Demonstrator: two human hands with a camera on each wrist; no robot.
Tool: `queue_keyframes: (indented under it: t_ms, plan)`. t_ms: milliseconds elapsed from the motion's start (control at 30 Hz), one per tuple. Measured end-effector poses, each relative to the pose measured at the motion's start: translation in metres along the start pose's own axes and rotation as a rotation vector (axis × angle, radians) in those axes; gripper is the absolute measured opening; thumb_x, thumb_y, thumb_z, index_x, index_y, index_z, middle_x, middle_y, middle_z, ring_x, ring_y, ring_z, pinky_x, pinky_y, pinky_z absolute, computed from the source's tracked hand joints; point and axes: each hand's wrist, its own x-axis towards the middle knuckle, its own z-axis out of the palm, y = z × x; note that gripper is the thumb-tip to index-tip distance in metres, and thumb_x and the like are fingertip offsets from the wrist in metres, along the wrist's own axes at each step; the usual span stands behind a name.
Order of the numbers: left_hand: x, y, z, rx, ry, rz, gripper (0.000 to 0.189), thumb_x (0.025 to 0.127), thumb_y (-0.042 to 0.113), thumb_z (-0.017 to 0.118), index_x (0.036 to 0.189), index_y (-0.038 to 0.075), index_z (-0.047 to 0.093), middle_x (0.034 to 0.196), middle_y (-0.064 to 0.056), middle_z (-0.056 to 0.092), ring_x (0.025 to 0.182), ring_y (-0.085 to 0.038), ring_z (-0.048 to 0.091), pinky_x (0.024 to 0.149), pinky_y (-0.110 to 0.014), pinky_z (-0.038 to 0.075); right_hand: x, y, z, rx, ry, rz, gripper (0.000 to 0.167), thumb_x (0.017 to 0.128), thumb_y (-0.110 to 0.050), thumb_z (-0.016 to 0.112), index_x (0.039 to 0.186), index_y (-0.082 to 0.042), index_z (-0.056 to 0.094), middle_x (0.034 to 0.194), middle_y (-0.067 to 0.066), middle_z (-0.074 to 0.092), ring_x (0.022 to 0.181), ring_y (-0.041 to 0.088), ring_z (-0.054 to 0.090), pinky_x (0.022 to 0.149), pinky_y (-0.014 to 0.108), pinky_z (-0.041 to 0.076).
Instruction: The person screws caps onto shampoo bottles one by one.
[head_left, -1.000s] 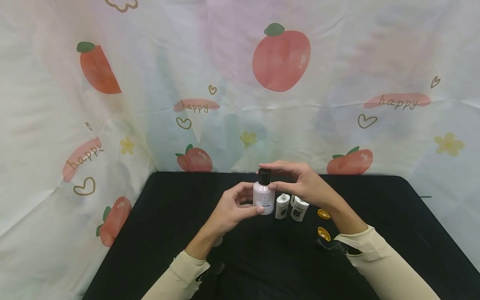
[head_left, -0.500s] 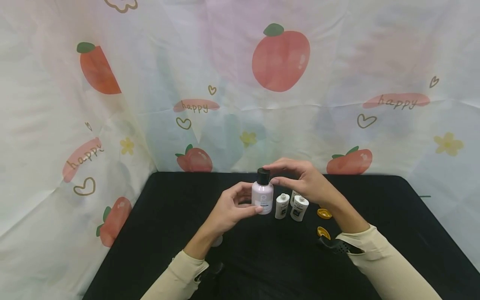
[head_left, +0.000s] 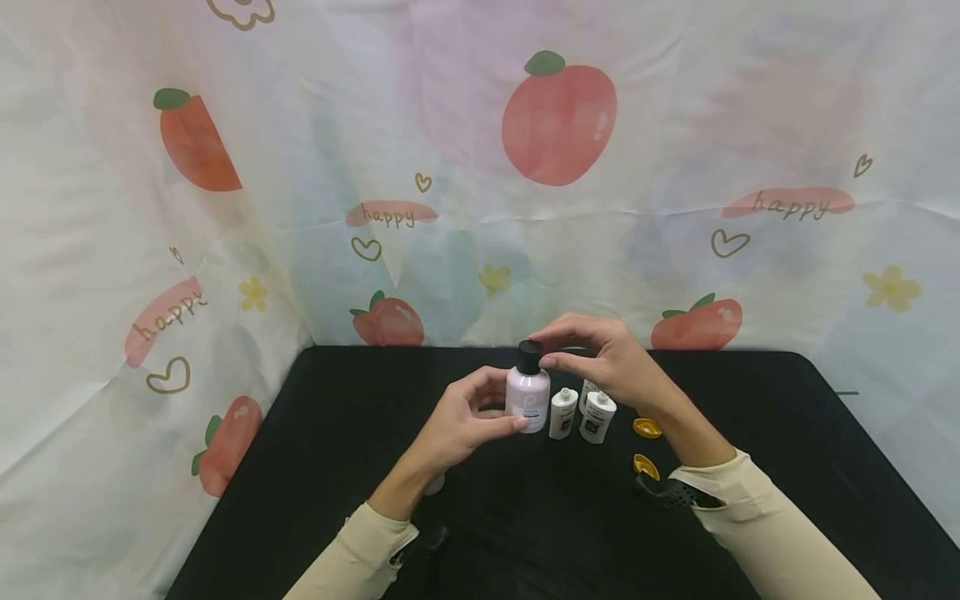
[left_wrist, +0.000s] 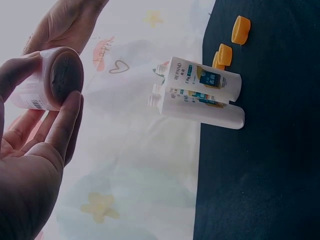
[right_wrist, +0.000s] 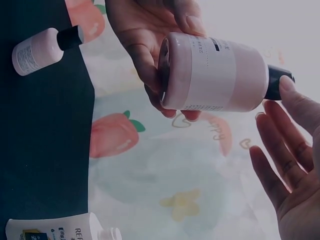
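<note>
My left hand [head_left: 468, 417] grips a pale pink bottle [head_left: 527, 400] by its body, holding it upright above the table. At the black cap [head_left: 528, 357] on top, my right hand [head_left: 600, 358] pinches with thumb and fingers. The right wrist view shows the right thumb [right_wrist: 290, 86] against that cap [right_wrist: 274, 82], the other fingers spread below. The bottle's base [left_wrist: 67, 77] faces the left wrist camera. Beside it on the table stand white bottles with bare nozzles, one left [head_left: 564, 412] and one right [head_left: 597, 417], with another [head_left: 588, 392] partly hidden behind.
Orange caps [head_left: 647, 428] lie on the black table [head_left: 525, 517] near the right forearm. A second pink bottle [right_wrist: 37, 52] with a black cap stands on the table in the right wrist view. A patterned cloth [head_left: 465, 150] hangs behind.
My right hand has lifted slightly, and its thumb has shifted up from the bottle's shoulder to the cap. The left hand keeps its grip; the bottle has barely moved.
</note>
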Motion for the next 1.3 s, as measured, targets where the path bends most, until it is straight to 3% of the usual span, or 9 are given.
queue_keyframes:
  t_ms: [433, 733, 967, 1300]
  plan:
    - [0.001, -0.004, 0.002, -0.024, -0.005, 0.004, 0.050, 0.085, -0.001, 0.080, 0.131, 0.005, 0.060, 0.123, -0.014, 0.065, 0.108, -0.023, 0.066, 0.098, -0.056, 0.052, 0.002, 0.001, 0.005, 0.013, -0.021, 0.014, 0.043, 0.086, 0.007, 0.075, 0.125, -0.009, 0.070, 0.115, 0.003, 0.069, 0.106, 0.018, 0.069, 0.092, 0.032, 0.056]
    - [0.000, -0.003, 0.003, -0.016, -0.005, -0.022, 0.050, 0.086, 0.001, 0.080, 0.131, 0.007, 0.060, 0.124, -0.012, 0.064, 0.109, -0.022, 0.066, 0.099, -0.054, 0.052, 0.002, -0.002, 0.008, 0.002, -0.034, 0.073, 0.040, 0.089, 0.000, 0.076, 0.127, -0.012, 0.069, 0.118, 0.001, 0.069, 0.108, 0.017, 0.069, 0.094, 0.031, 0.056]
    - [0.000, -0.004, 0.005, -0.021, -0.015, -0.033, 0.048, 0.087, 0.004, 0.079, 0.130, 0.008, 0.060, 0.125, -0.010, 0.063, 0.110, -0.022, 0.066, 0.098, -0.049, 0.054, 0.005, -0.003, 0.012, 0.028, -0.056, 0.075, 0.039, 0.089, 0.001, 0.075, 0.127, -0.009, 0.068, 0.115, 0.003, 0.070, 0.110, 0.019, 0.068, 0.096, 0.032, 0.054]
    - [0.002, -0.007, 0.006, -0.016, -0.015, -0.019, 0.053, 0.088, 0.004, 0.078, 0.136, 0.009, 0.057, 0.129, -0.011, 0.063, 0.114, -0.023, 0.066, 0.098, -0.051, 0.054, 0.007, -0.003, 0.016, 0.049, -0.072, 0.069, 0.038, 0.090, 0.001, 0.074, 0.126, -0.012, 0.069, 0.114, 0.002, 0.071, 0.110, 0.018, 0.067, 0.096, 0.030, 0.054]
